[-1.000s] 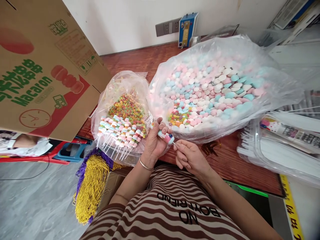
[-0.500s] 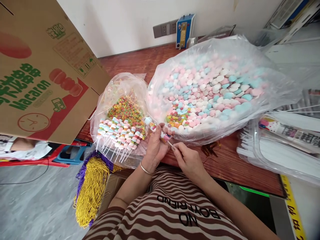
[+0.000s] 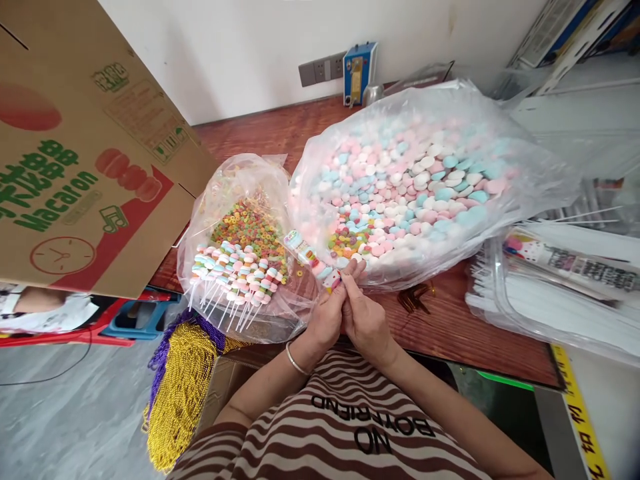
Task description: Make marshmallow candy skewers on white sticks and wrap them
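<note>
Both hands meet at the table's front edge, closed around the lower end of a narrow printed candy packet (image 3: 303,251). It slants up and to the left, with colourful candy pieces showing in it. My left hand (image 3: 326,319) grips it from the left; my right hand (image 3: 367,321) presses in from the right, fingertips touching the left. The packet's bottom end and any stick there are hidden by the fingers. Left of it, finished candy skewers (image 3: 237,273) lie in rows on a clear bag of small ring candies (image 3: 245,217), their white sticks pointing towards me.
A large clear bag of pink, white and blue candies (image 3: 415,187) fills the table's middle. White sticks and printed wrappers (image 3: 575,267) lie in a plastic tray at right. A cardboard box (image 3: 90,160) stands left; gold bead strands (image 3: 177,393) hang below. A blue device (image 3: 359,73) sits by the wall.
My left hand has slid down to the packet's lower end, uncovering more of it. My right hand has moved up against the left, and the white stick between them is no longer visible.
</note>
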### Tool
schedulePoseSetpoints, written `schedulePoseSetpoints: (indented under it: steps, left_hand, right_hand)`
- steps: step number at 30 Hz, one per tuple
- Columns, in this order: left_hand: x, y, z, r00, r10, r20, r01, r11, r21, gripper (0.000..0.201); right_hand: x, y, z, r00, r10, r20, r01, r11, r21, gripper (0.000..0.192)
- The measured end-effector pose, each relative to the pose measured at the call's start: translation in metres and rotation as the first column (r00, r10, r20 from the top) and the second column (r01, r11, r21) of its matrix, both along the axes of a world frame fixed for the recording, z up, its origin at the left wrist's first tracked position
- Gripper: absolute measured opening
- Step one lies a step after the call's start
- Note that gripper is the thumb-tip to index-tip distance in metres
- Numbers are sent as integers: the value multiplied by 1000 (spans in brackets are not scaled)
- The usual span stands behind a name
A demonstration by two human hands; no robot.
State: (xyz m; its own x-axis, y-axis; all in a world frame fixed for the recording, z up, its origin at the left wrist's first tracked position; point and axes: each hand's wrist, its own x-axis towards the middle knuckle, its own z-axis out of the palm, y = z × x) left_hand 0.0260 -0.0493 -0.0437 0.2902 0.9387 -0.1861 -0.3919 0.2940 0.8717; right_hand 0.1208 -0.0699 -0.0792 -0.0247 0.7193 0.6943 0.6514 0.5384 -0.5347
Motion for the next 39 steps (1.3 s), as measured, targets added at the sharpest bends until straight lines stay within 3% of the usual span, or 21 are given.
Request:
schedulePoseSetpoints:
  steps: [2,6,10,16,22,26,29,31,35,39]
  left_hand:
    - [-2,-3,6,998,-23,65,26,998,-57,43]
    - [-15,-3,24,982,43,183,-19,991,-133,50]
    - [-28,-1,36,981,112,160,-85,982,-167,51]
    - [-14,-7,23,968,230,101,-216,968,-130,33]
    - [2,-21,16,977,202,72,-188,969,-159,34]
    - [-3,-22,15,983,128,133,-112,987,-119,38]
    - [-11,-21,15,985,109,134,-103,993,-51,34]
    - [-16,-21,17,987,107,116,-103,994,-38,30]
    - [-23,-24,25,991,36,127,-25,996,-87,31]
    - [-22,-23,21,995,89,54,-84,993,-77,30]
  right_hand:
    - [2,0,0,998,-17,56,11,994,108,63]
    - [8,1,-1,989,-72,129,47,982,185,64]
    - [11,-2,-5,987,-44,154,10,977,215,66]
    - [3,-10,-4,999,-6,51,2,997,71,73]
    - [6,-13,-13,975,-10,223,12,1000,-7,59]
    - [8,-17,-7,998,28,-50,-32,997,-72,46]
    - [8,-22,2,961,52,-272,-108,975,-194,38]
    - [7,-25,5,965,58,-256,-107,977,-182,37]
    - [10,-28,-1,999,32,-42,-33,999,-16,44]
    - [11,-29,-4,995,97,-22,-96,995,32,46]
